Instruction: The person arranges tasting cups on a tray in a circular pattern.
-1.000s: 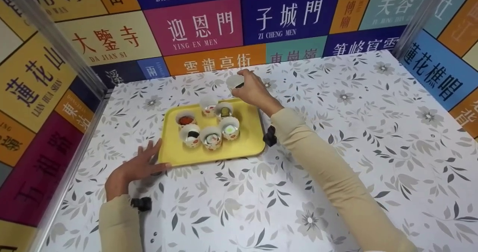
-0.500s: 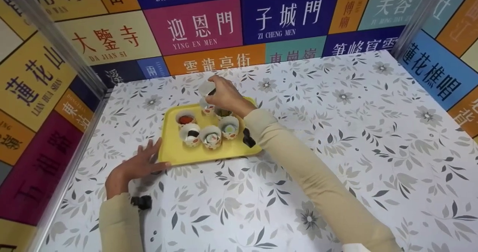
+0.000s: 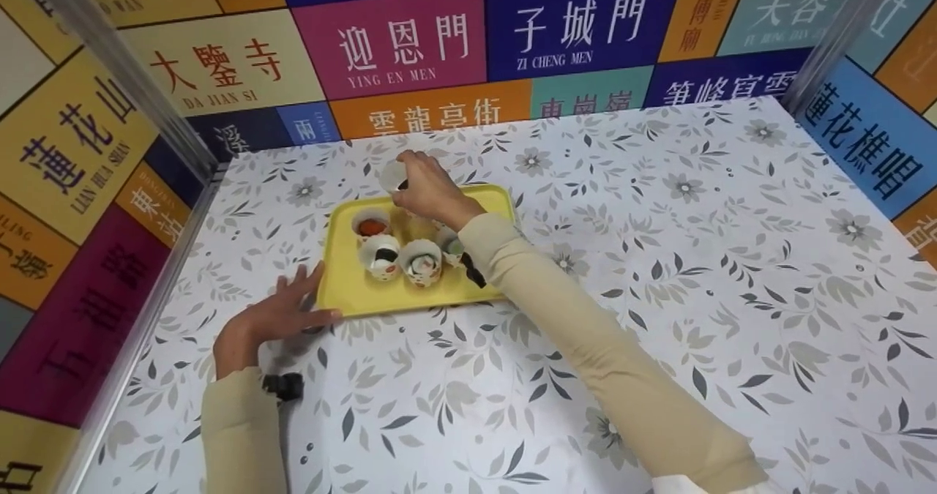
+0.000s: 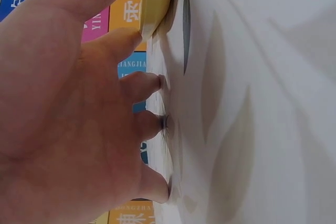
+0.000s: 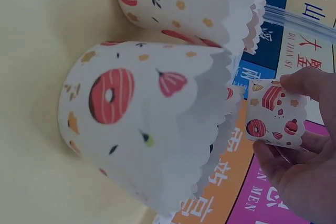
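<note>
In the head view my right hand [image 3: 432,190] pinches the rim of a white paper baking cup [image 3: 393,177] above the back edge of a yellow tray [image 3: 351,300]. Something dark lies inside that cup. Its printed side, with pink sweets, faces the right wrist view. On the tray stand a cup with red filling [image 3: 371,225], one with a black-and-white piece [image 3: 381,257], one with a white roll-like piece [image 3: 423,262], and a partly covered cup with something green [image 3: 452,245]. My left hand [image 3: 282,315] has spread fingers, touching the tray's left front corner.
A white tablecloth with grey leaves [image 3: 585,274] covers the table. Behind it rises a wall of coloured sign panels [image 3: 410,40], with more panels at both sides. My right forearm [image 3: 585,333] crosses over the tray's right part and hides some of it.
My right hand has carried the cup leftward, from beyond the tray's back right corner to its back edge. The left hand has stayed at the tray's corner. The head view has shifted slightly.
</note>
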`<state>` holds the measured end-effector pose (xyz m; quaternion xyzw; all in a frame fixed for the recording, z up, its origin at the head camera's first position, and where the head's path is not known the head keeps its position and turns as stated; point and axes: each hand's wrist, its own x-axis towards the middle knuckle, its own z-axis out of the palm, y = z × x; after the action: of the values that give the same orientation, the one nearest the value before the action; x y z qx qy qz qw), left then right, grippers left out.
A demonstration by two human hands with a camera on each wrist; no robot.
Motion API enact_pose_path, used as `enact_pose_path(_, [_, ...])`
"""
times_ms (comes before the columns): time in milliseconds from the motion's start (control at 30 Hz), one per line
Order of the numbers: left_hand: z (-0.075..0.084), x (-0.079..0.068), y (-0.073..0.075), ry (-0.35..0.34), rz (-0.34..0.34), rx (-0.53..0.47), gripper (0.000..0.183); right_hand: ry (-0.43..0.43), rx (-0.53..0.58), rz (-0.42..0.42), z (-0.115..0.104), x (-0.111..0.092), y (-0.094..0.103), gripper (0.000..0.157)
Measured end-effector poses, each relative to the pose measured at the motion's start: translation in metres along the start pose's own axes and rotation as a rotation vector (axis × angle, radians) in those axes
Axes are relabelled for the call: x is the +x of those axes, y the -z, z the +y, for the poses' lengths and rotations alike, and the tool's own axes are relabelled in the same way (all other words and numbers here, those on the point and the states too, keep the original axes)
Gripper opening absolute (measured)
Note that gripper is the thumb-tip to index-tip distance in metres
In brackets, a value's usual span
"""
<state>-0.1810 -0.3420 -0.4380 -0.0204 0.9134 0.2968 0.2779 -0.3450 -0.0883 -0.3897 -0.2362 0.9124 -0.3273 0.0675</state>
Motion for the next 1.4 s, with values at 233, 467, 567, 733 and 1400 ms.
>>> enact_pose_path(233, [0.000,-0.001,0.000,-0.027,0.004,0.003,0.107,-0.021,0.118,0.083,-0.007,0.002,-0.002,0.066])
enact_pose_path(467, [-0.001,-0.001,0.000,-0.005,0.007,0.003,0.108,0.023,0.111,0.077,-0.013,0.006,-0.008,0.059])
enact_pose_path(567, [-0.001,-0.001,0.000,-0.003,0.008,-0.002,0.109,0.023,0.081,0.061,-0.015,0.007,-0.011,0.059])
enact_pose_path(733, [-0.002,-0.001,0.000,-0.005,0.006,0.000,0.109,-0.001,0.058,0.008,-0.017,0.010,-0.015,0.063])
enact_pose_path(1400, [0.000,-0.001,0.002,-0.030,0.004,-0.005,0.108,0.047,-0.033,-0.085,-0.015,-0.002,-0.021,0.057])
